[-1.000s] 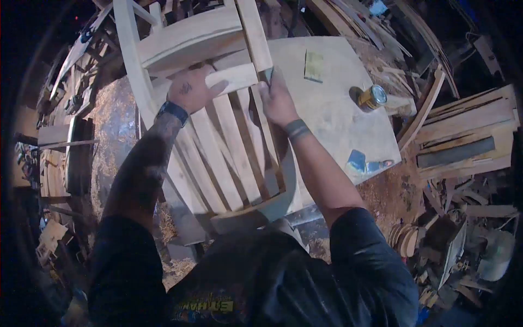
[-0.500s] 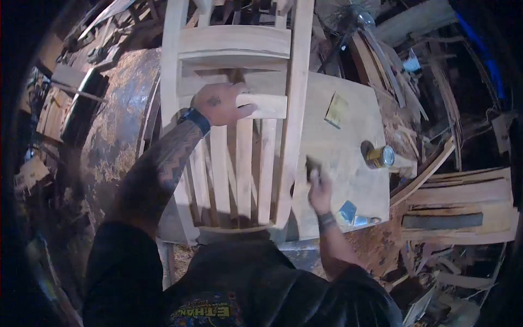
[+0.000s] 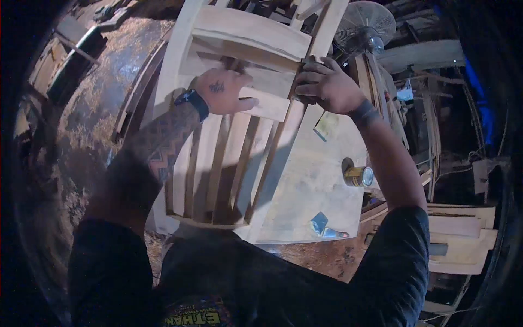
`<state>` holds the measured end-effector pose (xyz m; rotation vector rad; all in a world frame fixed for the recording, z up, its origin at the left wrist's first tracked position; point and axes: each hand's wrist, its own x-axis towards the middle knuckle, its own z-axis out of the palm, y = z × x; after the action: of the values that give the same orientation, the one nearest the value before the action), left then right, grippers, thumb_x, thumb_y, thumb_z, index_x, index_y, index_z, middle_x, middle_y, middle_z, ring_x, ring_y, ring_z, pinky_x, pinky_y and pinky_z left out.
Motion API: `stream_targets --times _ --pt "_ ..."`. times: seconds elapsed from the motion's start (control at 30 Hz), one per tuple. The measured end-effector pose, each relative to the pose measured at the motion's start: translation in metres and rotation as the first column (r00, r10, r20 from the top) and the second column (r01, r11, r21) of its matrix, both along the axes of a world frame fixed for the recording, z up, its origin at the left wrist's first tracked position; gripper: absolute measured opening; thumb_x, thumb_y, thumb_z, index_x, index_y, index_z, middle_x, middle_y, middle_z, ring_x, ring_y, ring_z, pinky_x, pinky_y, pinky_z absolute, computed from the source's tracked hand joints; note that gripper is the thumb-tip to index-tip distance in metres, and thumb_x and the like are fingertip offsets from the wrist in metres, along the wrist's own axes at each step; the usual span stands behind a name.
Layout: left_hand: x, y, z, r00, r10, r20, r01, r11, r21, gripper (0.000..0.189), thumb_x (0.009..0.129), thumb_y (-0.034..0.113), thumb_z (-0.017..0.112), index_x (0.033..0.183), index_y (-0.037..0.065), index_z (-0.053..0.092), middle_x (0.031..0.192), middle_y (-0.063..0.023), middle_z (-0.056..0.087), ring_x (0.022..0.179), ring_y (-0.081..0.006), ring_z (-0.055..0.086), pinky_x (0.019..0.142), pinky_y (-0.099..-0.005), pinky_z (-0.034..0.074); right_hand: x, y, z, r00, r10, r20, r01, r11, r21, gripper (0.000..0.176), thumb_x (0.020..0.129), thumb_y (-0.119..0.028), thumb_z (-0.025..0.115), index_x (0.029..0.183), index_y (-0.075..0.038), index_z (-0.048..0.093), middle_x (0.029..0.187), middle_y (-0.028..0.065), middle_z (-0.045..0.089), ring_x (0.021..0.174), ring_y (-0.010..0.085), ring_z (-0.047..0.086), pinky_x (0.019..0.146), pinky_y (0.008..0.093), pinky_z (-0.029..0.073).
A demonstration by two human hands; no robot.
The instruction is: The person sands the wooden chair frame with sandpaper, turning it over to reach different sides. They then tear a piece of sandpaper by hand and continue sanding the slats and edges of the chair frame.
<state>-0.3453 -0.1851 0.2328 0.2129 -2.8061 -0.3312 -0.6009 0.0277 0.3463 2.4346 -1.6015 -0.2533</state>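
Note:
A pale wooden chair frame (image 3: 277, 150) lies on the work table, with slats running toward my body and a curved top rail (image 3: 250, 30) farther away. My left hand (image 3: 224, 91) is closed around the short crosspiece (image 3: 269, 104) above the slats, thumb underneath. On the right-hand upright, my right hand (image 3: 333, 86) presses a dark pad-like piece (image 3: 306, 82) against the wood, fingers curled over it. Most of that piece is hidden by the fingers, so its exact kind cannot be told.
On the pale table board (image 3: 310, 180) are a yellowish sheet (image 3: 327, 126), a small can (image 3: 358, 175), a blue scrap (image 3: 320, 222) and a tube (image 3: 334, 234). A fan (image 3: 366, 27) stands beyond. Stacked planks (image 3: 457, 240) lie at right; shavings cover the left side.
My right hand has moved up and away from beside the frame onto its right upright with the dark piece. My left hand keeps its grip. The view has turned, so the frame appears tilted.

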Motion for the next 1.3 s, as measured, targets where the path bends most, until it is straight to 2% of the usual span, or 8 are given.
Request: stream_targets --times 0.23,0.33,0.43,0.5,0.67,0.8,1.1,1.3 --pt "0.001 0.001 -0.005 0.998 0.035 -0.053 -0.036 0.999 -0.010 0.054 0.093 0.060 0.071 0.119 0.013 0.071 0.092 -0.0202 0.076 0.087 -0.0425 0.074 0.081 -0.0569 0.057 0.017 -0.008 -0.014 0.995 0.086 -0.056 -0.074 0.979 0.189 0.030 0.087 -0.028 0.075 0.116 -0.021 0.079 0.124 -0.0002 0.074 0.128 0.0249 0.065 0.117 0.0496 0.043" --pt "0.001 0.006 -0.003 0.997 0.068 -0.021 -0.068 0.998 -0.003 0.055 0.093 0.060 0.071 0.120 0.013 0.071 0.095 -0.0202 0.076 0.091 -0.0419 0.074 0.083 -0.0567 0.057 -0.012 -0.021 -0.021 0.971 0.155 0.182 -0.185 0.970 0.161 0.030 0.083 -0.021 0.076 0.113 -0.017 0.081 0.118 0.0015 0.075 0.125 0.0259 0.066 0.115 0.0463 0.048" --pt "-0.002 0.004 -0.014 0.993 0.097 -0.067 -0.098 0.995 -0.017 0.057 0.093 0.061 0.070 0.122 0.012 0.071 0.099 -0.0203 0.076 0.095 -0.0420 0.074 0.087 -0.0562 0.057 -0.017 -0.026 -0.017 0.969 0.184 0.166 -0.211 0.963 0.165 0.029 0.087 -0.019 0.079 0.115 -0.012 0.081 0.122 0.0041 0.076 0.124 0.0303 0.066 0.110 0.0472 0.050" --pt "-0.003 0.002 -0.024 0.987 0.098 -0.126 -0.099 0.995 0.001 0.061 0.093 0.062 0.070 0.125 0.011 0.071 0.102 -0.0205 0.077 0.098 -0.0425 0.074 0.089 -0.0557 0.057 -0.003 -0.011 -0.020 0.974 0.140 0.177 -0.159 0.983 0.096 0.035 0.081 -0.012 0.077 0.116 -0.014 0.081 0.120 0.0045 0.076 0.125 0.0295 0.066 0.111 0.0469 0.051" --pt "0.002 0.010 0.010 0.978 0.148 0.146 -0.155 0.987 0.034 0.074 0.094 0.068 0.065 0.141 0.011 0.070 0.122 -0.0225 0.076 0.113 -0.0429 0.073 0.101 -0.0531 0.058 0.000 -0.010 -0.012 0.946 0.087 0.314 -0.130 0.984 0.119 0.036 0.079 -0.009 0.077 0.115 -0.014 0.082 0.118 0.0052 0.075 0.122 0.0304 0.066 0.109 0.0464 0.052" --pt "0.008 0.019 0.026 0.967 0.159 0.197 -0.173 0.984 0.053 0.074 0.095 0.068 0.065 0.142 0.010 0.069 0.124 -0.0224 0.076 0.113 -0.0424 0.073 0.103 -0.0536 0.057 0.012 -0.003 -0.031 0.929 0.212 0.302 -0.255 0.961 0.110 0.032 0.083 -0.012 0.076 0.114 -0.015 0.082 0.117 0.0065 0.075 0.114 0.0309 0.067 0.105 0.0438 0.054" --pt "-0.001 0.005 -0.014 0.991 0.127 -0.027 -0.127 0.992 0.001 0.068 0.095 0.067 0.067 0.136 0.013 0.070 0.117 -0.0195 0.078 0.109 -0.0408 0.074 0.100 -0.0538 0.057 0.033 0.015 -0.045 0.949 0.186 0.253 -0.231 0.959 0.163 0.037 0.080 -0.012 0.075 0.116 -0.013 0.082 0.117 0.0078 0.075 0.119 0.0321 0.064 0.109 0.0472 0.050" --pt "-0.002 0.005 -0.006 0.993 0.102 0.056 -0.102 0.995 -0.009 0.070 0.095 0.066 0.066 0.138 0.011 0.069 0.121 -0.0189 0.077 0.112 -0.0403 0.074 0.102 -0.0517 0.056 0.025 0.012 -0.044 0.947 0.186 0.260 -0.228 0.963 0.141 0.036 0.081 -0.015 0.074 0.116 -0.013 0.082 0.117 0.0067 0.075 0.120 0.0323 0.065 0.109 0.0468 0.051"
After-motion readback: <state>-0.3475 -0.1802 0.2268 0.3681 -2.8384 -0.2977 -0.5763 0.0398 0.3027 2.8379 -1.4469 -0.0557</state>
